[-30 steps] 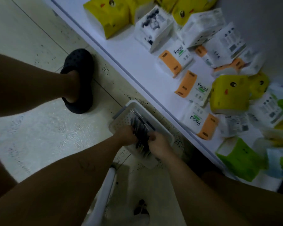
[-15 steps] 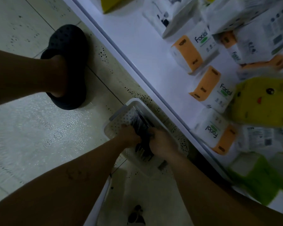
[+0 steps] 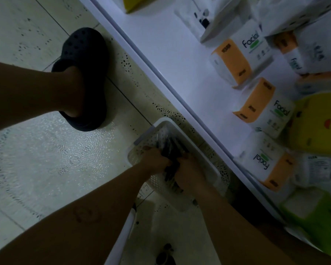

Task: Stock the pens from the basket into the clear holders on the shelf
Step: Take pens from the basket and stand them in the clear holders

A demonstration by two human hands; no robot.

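The white basket (image 3: 215, 170) stood on the tiled floor (image 3: 46, 169), just below the middle of the view at about 6 o'clock, close beside the front edge of the shelf (image 3: 180, 64). The pens (image 3: 171, 148) lay inside it as one dark bundle, pointing roughly from 11 o'clock to 5 o'clock.

Both arms reached down into the basket. The left grip (image 3: 155, 157) (the person's left hand) met the bundle from its 9 o'clock side, with the fingers curled on the pens. The right grip (image 3: 187, 169) came from the 3 o'clock side and closed round the same bundle, so the pens were held between the two. The picture was dark and a little blurred, and single pens could not be counted.

At 10 o'clock a foot in a black clog (image 3: 84, 73) stood on the floor, well apart from the basket. The shelf ran as a white band from 12 o'clock down to 4 o'clock. On it, at 2 to 3 o'clock, lay white and orange tissue packs (image 3: 266, 108) marked "Facial", a yellow pack (image 3: 317, 121) just beside them, and a green pack (image 3: 313, 213) at 4 o'clock.
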